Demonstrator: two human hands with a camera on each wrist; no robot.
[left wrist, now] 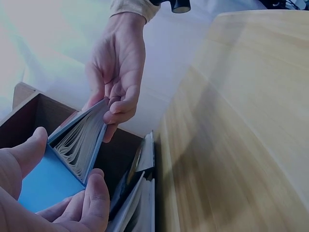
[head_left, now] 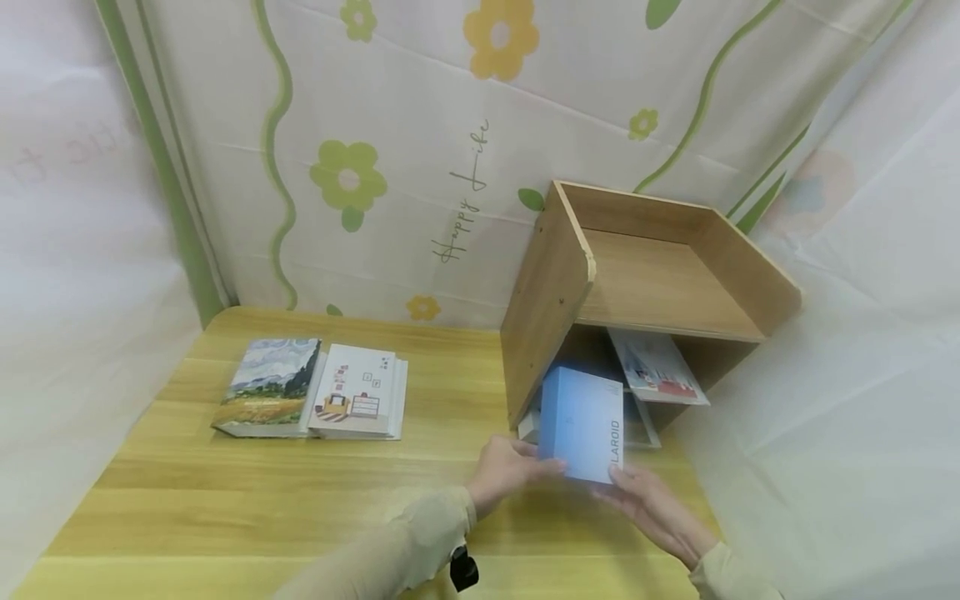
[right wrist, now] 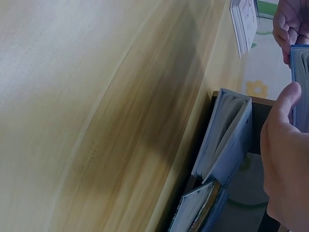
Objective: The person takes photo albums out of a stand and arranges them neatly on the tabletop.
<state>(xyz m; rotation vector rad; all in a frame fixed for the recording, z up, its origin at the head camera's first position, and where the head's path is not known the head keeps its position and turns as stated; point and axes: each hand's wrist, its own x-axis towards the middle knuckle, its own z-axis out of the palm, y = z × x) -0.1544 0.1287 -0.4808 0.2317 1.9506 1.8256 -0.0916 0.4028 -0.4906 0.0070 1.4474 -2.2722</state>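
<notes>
A blue photo album (head_left: 585,425) with lettering on its cover is held up in front of the wooden shelf unit (head_left: 547,292). My left hand (head_left: 506,471) grips its left lower edge, thumb on the cover side. At the lower right corner, my right hand (head_left: 652,504) pinches it between thumb and fingers. In the left wrist view the page edges of the album (left wrist: 79,145) show between its covers, with the left hand (left wrist: 63,203) around the spine side and the right hand (left wrist: 118,67) at the opposite edge.
In the unit's lower compartment, a pale album (head_left: 660,367) sticks out at an angle; other albums (right wrist: 227,130) stand below. Further left on the table (head_left: 300,500) lie a landscape-covered album (head_left: 270,387) and a white album (head_left: 356,392). Curtains hang behind and at both sides.
</notes>
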